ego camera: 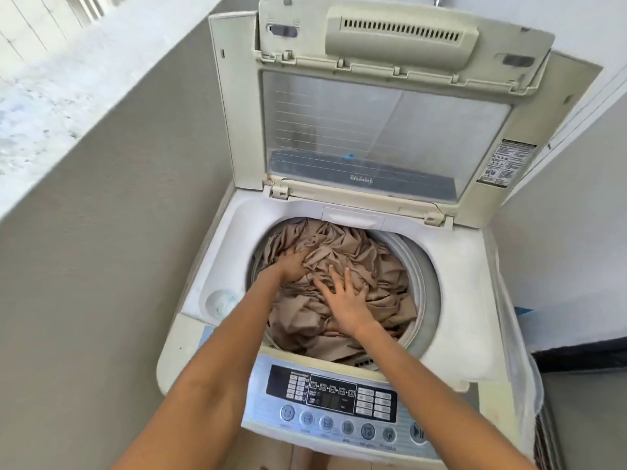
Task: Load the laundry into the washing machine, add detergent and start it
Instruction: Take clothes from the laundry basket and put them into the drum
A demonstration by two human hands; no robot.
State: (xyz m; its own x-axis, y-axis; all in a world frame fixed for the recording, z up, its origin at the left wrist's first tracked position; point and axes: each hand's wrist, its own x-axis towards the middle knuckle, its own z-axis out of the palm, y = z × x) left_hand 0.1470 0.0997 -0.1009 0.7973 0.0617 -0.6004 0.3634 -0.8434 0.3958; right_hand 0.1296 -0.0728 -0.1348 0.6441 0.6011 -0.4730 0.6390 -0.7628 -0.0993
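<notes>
A white top-loading washing machine [454, 286] stands below me with its lid [383, 130] folded up against the wall. Crumpled beige laundry [359, 252] fills the round drum. My left hand [291, 264] is sunk into the cloth at the drum's left side, its fingers buried in the folds. My right hand [342, 296] lies on top of the pile with fingers spread, pressing on the fabric. The control panel [339, 401] with its row of round buttons faces me at the front edge.
A small round detergent well [220, 301] sits in the machine's top at the left of the drum. A grey wall [112, 232] with a pale ledge runs along the left. A dark object [583, 357] stands to the right of the machine.
</notes>
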